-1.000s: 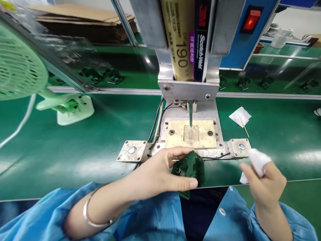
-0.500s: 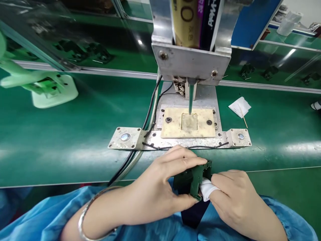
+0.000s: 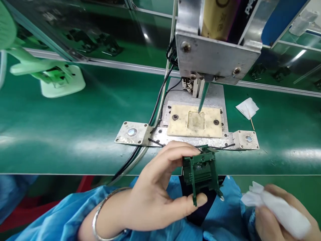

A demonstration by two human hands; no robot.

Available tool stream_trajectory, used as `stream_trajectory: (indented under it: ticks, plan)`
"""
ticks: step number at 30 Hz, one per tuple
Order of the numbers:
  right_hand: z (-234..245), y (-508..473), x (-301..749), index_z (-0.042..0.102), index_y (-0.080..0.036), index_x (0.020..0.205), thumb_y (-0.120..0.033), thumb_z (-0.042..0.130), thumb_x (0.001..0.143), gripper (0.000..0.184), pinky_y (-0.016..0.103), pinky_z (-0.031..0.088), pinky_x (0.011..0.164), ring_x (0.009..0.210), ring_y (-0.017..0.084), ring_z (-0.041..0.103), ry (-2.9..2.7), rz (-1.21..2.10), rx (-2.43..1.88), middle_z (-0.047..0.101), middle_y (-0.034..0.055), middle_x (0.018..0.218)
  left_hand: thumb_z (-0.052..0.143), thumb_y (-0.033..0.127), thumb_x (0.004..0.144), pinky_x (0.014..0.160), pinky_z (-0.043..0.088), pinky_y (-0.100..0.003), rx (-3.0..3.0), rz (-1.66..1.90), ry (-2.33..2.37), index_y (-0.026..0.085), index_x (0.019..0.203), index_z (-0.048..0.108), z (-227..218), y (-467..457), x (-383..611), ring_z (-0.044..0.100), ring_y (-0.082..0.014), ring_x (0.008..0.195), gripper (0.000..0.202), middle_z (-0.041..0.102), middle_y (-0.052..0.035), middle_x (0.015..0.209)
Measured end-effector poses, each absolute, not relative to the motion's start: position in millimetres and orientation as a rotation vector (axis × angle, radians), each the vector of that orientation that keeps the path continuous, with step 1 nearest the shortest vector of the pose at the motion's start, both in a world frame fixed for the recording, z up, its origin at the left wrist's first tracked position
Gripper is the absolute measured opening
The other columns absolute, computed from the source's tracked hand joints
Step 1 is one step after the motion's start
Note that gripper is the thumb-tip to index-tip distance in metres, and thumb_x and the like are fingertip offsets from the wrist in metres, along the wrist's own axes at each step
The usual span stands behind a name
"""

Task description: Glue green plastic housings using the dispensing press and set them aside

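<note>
My left hand (image 3: pixel 163 190) grips a dark green plastic housing (image 3: pixel 202 170) by its left side, thumb below and fingers above. The housing is a boxy frame with an open cavity, held just in front of the bench edge. Off to the lower right, my right hand (image 3: pixel 283 214) is closed around a crumpled white wipe (image 3: pixel 276 202), apart from the housing and slightly blurred. Beyond the housing stands a dispensing machine (image 3: pixel 218 57) with a green nozzle (image 3: pixel 204 95) pointing down at a cream fixture plate (image 3: pixel 179 125), which has a square recess.
Silver buttons sit on the left block (image 3: pixel 132 132) and right block (image 3: pixel 248 138) of the machine's base. Cables (image 3: pixel 156 107) run beside it over the bench edge. A white wipe with a stick (image 3: pixel 247 108) lies to the right; a pale green stand (image 3: pixel 62 82) is at left.
My right hand has drawn the wipe out of the housing and moved away to the lower right. The housing has turned in my left hand, showing its cavity. The view has shifted.
</note>
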State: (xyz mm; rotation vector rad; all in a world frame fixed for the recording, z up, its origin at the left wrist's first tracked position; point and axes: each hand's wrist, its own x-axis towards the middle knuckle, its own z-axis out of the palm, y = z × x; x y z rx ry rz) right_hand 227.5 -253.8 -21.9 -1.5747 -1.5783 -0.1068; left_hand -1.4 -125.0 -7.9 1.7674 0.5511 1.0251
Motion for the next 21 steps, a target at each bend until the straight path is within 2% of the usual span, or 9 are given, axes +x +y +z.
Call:
stream_trajectory:
  ticks: [1,3,6,10,15,21]
  plan:
    - [-27.6,-250.8,225.8,0.068,-0.018,0.094,-0.022,0.071,0.091,0.006,0.024,0.047,0.052,0.06,0.013,0.059,-1.568,-0.112,-1.576,0.062,0.0029,0.081,0.078,0.01,0.072,0.09,0.056,-0.03,1.723,1.024,0.548,0.025,0.128,0.053,-9.7,-126.1,-1.8,0.056,-0.0227,0.111,0.063,0.055,-0.0076,0.114]
    - [-34.2,-241.3,218.9,0.067,-0.015,0.104,-0.01,0.067,0.09,0.014,0.025,0.047,0.053,0.059,0.013,0.057,-1.69,-0.104,-1.507,0.059,0.0018,0.076,0.077,0.008,0.072,0.091,0.056,-0.032,1.663,1.004,0.521,0.026,0.128,0.052,-12.0,-128.0,-2.1,0.056,-0.0237,0.111,0.065,0.054,-0.0079,0.115]
    - [-31.5,-226.7,205.8,0.065,-0.015,0.091,-0.009,0.057,0.094,0.01,0.028,0.042,0.051,0.054,0.014,0.051,-1.891,-0.032,-1.366,0.051,-0.0004,0.064,0.076,0.006,0.071,0.092,0.055,-0.034,1.63,0.958,0.482,0.027,0.128,0.052,-12.7,-129.4,-1.5,0.056,-0.0236,0.109,0.066,0.054,-0.0071,0.114]
    - [-23.1,-216.8,193.9,0.055,-0.017,0.074,-0.007,0.053,0.092,0.021,0.03,0.031,0.048,0.051,0.014,0.043,-1.999,0.077,-1.2,0.05,0.0007,0.062,0.077,0.006,0.07,0.096,0.054,-0.034,1.623,0.93,0.441,0.026,0.129,0.051,-11.9,-128.5,-0.8,0.056,-0.0235,0.111,0.068,0.054,-0.0072,0.115]
    - [-26.1,-209.8,190.6,0.051,-0.018,0.072,-0.006,0.048,0.091,0.023,0.031,0.028,0.049,0.053,0.016,0.044,-2.051,0.13,-1.159,0.044,-0.0007,0.059,0.079,0.004,0.066,0.099,0.052,-0.035,1.686,0.942,0.382,0.024,0.128,0.052,-11.8,-126.0,-3.0,0.058,-0.0226,0.108,0.07,0.057,-0.0067,0.112]
    - [-30.4,-204.1,193.6,0.049,-0.018,0.07,-0.007,0.055,0.092,0.025,0.032,0.02,0.049,0.051,0.014,0.035,-1.968,0.039,-1.163,0.04,-0.0016,0.059,0.078,0.003,0.066,0.1,0.052,-0.036,1.69,0.985,0.418,0.024,0.127,0.053,-13.0,-124.0,-5.4,0.058,-0.0213,0.105,0.069,0.058,-0.0061,0.11]
